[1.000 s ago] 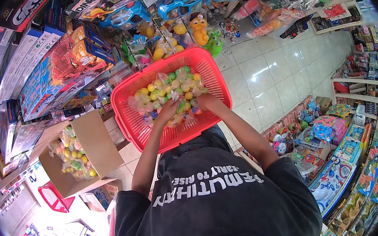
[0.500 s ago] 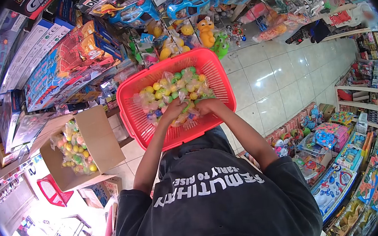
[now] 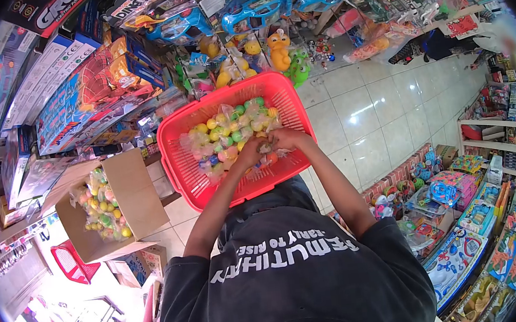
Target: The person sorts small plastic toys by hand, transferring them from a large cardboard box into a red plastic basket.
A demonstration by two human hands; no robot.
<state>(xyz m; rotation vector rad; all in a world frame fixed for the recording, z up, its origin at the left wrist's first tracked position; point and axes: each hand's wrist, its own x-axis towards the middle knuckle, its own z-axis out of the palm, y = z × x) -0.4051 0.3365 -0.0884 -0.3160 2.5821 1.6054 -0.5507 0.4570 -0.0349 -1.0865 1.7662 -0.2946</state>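
My left hand (image 3: 253, 151) and my right hand (image 3: 288, 139) are close together over the right part of a red plastic basket (image 3: 299, 164). Both have their fingers closed on the gathered top of a clear plastic bag (image 3: 265, 148). An orange ball shows just below the fingers; the rest of that bag is largely hidden by my hands. Clear bags of small coloured balls (image 3: 222, 129), mostly yellow and green, fill the basket's middle and far side. The basket rests close in front of my body.
An open cardboard box (image 3: 140, 191) with more bagged balls (image 3: 102, 208) stands to the left. Beyond the basket are squeeze toys (image 3: 279, 48) and hanging toy packs (image 3: 256, 11). Tiled floor (image 3: 365, 110) runs to the right, bordered by a low toy display (image 3: 447, 189).
Both hands have lifted slightly and drawn together, fingers now gathered at the bag's top. An orange ball has come into sight beneath them. The view has shifted a little.
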